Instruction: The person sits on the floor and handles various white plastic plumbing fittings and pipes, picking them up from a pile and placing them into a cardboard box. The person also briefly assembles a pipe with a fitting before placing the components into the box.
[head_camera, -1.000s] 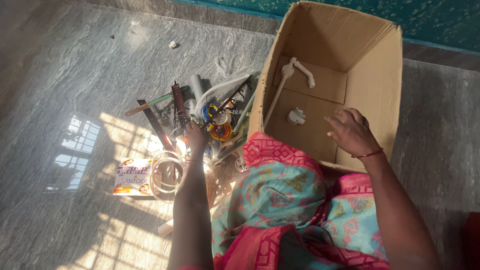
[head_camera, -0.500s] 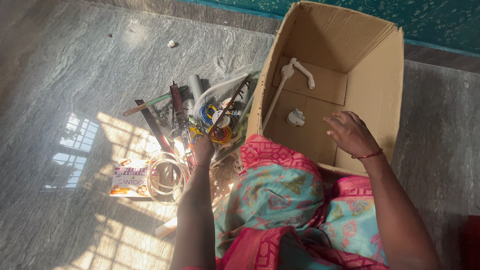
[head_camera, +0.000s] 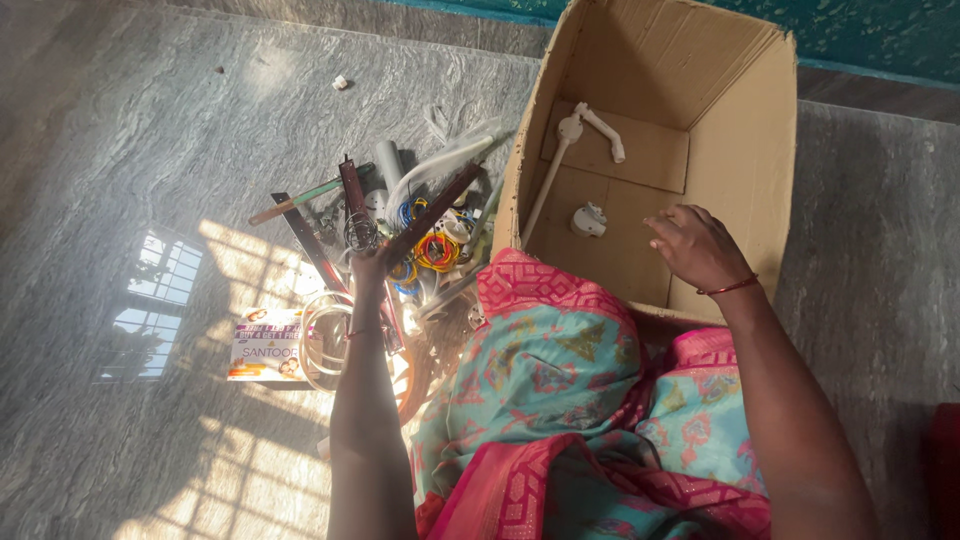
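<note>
The left hand (head_camera: 372, 265) is gripping a brown strip (head_camera: 432, 212) lying across the pile (head_camera: 420, 240); it could snag the wires (head_camera: 437, 250). The right hand (head_camera: 700, 248) is hovering loosely open, holding nothing, inside the box (head_camera: 745, 160).

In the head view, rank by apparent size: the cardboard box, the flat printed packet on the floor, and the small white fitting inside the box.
1. cardboard box, by far the largest.
2. flat printed packet.
3. small white fitting, smallest, though it lies farther from the camera.
</note>
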